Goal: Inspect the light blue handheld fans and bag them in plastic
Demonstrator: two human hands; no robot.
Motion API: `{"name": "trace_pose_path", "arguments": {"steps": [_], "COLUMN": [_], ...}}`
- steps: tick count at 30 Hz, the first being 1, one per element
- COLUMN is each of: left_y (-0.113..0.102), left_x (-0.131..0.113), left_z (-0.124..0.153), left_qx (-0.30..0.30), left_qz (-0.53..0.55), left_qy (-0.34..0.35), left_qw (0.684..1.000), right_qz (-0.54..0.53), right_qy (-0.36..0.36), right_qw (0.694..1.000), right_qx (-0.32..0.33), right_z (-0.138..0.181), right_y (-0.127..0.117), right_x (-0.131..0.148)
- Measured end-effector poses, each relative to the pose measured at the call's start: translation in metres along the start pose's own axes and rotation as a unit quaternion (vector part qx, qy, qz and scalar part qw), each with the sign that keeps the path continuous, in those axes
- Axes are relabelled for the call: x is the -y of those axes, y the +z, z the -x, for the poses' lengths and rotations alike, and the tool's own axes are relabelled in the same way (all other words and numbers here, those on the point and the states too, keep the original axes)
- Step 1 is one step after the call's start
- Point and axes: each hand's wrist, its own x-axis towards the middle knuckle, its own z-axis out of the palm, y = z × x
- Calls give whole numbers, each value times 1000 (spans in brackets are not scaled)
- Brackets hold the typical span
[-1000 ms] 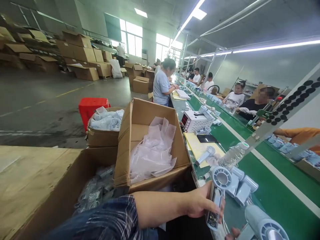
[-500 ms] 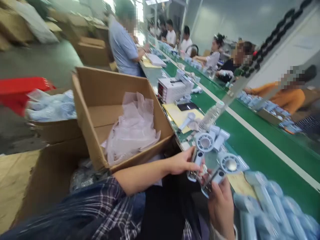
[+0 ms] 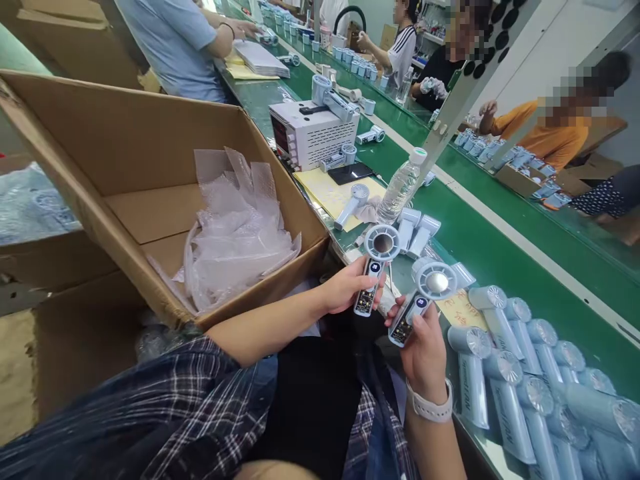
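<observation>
Fingers (image 3: 367, 281) of the left hand (image 3: 346, 288) are wrapped around the handle of the left fan (image 3: 376, 268), the thumb lying across its front just below the display. On the other side I have the right hand (image 3: 425, 347) closed on the handle of the right fan (image 3: 425, 293), with fingertips showing past its far side; a pale wristband (image 3: 431, 403) sits on that wrist. These 2 fans are at the near edge of the workbench (image 3: 493, 268), heads up and tilted, near each other yet apart. Circuit boards show in both handles.

I read "20" on each round display. On the wrapped fans (image 3: 535, 393) stacked at the near right of the workbench, I can make out "FAN" on some handles; the letters before it are less sure. A yellowish note (image 3: 463, 310) behind the right hand carries reddish handwriting that I cannot read.

For moving, I see the carton (image 3: 145, 133) with its plastic sleeves (image 3: 235, 233) against the workbench's near edge, its lower rim just beside the left forearm. Pale fans (image 3: 420, 233) and a clear bottle (image 3: 400, 190) bound the space beyond the fan heads. The widest room I see is the green surface between the wrapped fans and the white line (image 3: 520, 245).
</observation>
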Motion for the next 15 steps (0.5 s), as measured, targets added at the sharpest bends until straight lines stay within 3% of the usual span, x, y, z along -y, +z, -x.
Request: {"name": "trace_pose_path", "arguments": {"steps": [4,8,11,15], "left_y": [-8,-7,-4,-3], "left_x": [3,-1,-5,-6], "left_z": [-2,5,8,9], "left_qx": [-62,-19,5,25], "left_qz": [3,-17,-37,-41], "left_qy": [-22,-9,10,-14], "left_qw": [998,1000,999,999], "right_qz": [-8,-1,10,20], "right_qy": [-5,-1,-14,-1], "right_qw": [1000,1000,1000,1000], "right_qx": [-6,24,10,-14], "right_z": [-2,0,1,0], "right_y": [3,6,8,10], "right_x": [-4,-5,-5,-7]}}
